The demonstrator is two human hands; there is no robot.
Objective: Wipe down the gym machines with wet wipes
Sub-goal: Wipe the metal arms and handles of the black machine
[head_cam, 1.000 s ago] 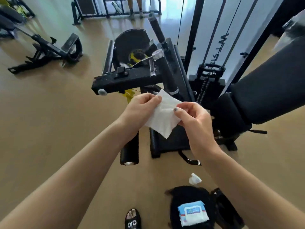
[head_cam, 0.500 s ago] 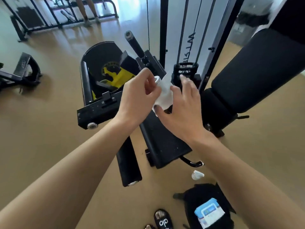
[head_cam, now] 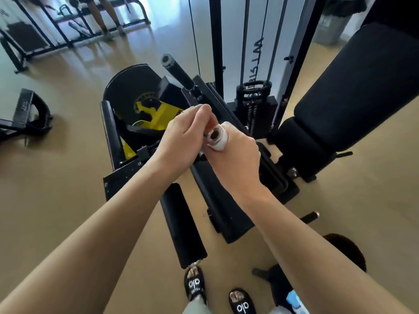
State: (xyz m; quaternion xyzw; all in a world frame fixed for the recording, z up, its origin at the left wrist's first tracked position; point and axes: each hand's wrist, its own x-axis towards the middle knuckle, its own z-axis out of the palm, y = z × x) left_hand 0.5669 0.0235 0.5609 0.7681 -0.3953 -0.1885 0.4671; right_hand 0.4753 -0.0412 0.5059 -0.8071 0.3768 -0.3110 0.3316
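Observation:
A black gym machine (head_cam: 127,91) with yellow parts stands on the floor in front of me. A white wet wipe (head_cam: 221,142) is wrapped around the round end of its lever handle, whose dark tip (head_cam: 213,134) shows through the opening. My right hand (head_cam: 235,162) grips the wipe around that handle. My left hand (head_cam: 186,134) is close beside it, fingers curled, pinching the thin lever rod right next to the wipe.
A black padded bench (head_cam: 362,87) rises at right, the weight stack (head_cam: 256,96) behind the hands. A black roller pad (head_cam: 181,225) lies below my arms. By my slippered feet (head_cam: 195,284) are a wipes pack (head_cam: 294,300) and black bag (head_cam: 344,250). Another person's legs (head_cam: 99,14) stand far back.
The wipe was held open between both hands; now it is wrapped around the lever handle under my right hand. I have stepped closer to the machine, and my feet show.

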